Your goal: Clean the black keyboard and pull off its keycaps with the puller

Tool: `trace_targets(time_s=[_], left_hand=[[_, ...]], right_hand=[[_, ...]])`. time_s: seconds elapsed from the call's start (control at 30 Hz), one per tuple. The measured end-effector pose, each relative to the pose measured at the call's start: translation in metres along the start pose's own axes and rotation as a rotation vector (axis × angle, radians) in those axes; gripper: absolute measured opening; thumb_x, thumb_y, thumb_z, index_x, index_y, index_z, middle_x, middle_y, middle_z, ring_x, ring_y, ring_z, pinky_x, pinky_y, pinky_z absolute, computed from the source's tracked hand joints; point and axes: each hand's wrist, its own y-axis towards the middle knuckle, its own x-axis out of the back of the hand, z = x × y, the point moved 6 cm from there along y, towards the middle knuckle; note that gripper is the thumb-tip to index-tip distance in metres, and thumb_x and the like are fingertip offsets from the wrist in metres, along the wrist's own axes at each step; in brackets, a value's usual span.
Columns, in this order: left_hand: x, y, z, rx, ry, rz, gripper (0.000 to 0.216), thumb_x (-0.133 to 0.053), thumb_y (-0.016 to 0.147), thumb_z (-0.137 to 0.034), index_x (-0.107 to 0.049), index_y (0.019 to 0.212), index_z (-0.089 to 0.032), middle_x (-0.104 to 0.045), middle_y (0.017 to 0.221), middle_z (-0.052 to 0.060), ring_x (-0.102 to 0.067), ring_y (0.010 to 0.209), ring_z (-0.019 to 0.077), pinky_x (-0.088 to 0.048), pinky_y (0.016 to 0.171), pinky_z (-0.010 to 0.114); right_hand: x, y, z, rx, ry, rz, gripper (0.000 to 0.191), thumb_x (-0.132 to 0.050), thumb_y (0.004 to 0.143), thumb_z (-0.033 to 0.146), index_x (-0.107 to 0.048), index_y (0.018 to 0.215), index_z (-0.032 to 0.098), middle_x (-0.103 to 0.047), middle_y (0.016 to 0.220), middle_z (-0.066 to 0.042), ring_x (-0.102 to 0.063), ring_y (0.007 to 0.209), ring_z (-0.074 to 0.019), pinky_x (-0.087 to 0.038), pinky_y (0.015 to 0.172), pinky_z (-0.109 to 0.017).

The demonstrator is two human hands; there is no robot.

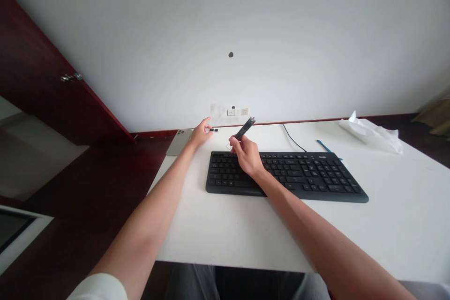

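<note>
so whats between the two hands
In the head view, small black pieces and a thin white loop lie on the white desk between the left hand and right hand

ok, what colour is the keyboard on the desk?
The keyboard is black, keys and frame alike; best seen in the head view.
</note>
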Motion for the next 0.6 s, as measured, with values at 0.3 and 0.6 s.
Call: trace_targets(time_s=[0.3,0.6], left_hand=[[0.0006,-0.0035,-0.0048,-0.005,-0.011,0.004,0.078,-0.06,0.075,-0.016,-0.05,0.153,-0.025,-0.076,0.114,0.002,-0.059,0.076,0.0152,-0.049,0.073,0.026],[-0.0004,-0.0033,-0.0058,-0.02,-0.012,0.017,0.072,-0.062,0.078,-0.021,-0.054,0.15,-0.025,-0.077,0.115,0.002,-0.063,0.08,0.0169,-0.052,0.077,0.028]], right_hand=[[0.0,0.0006,-0.0006,-0.007,0.03,-0.01,0.041,-0.048,0.099,0.057,-0.063,0.092,0.02,-0.07,0.077,-0.004,-0.066,0.069,-0.0195,-0.048,0.069,-0.031],[0.0,0.0004,0.0003,-0.01,0.025,-0.002,0.04,-0.048,0.099,0.056,-0.063,0.092,0.02,-0.069,0.075,-0.003,-0.066,0.069,-0.0194,-0.048,0.07,-0.031]])
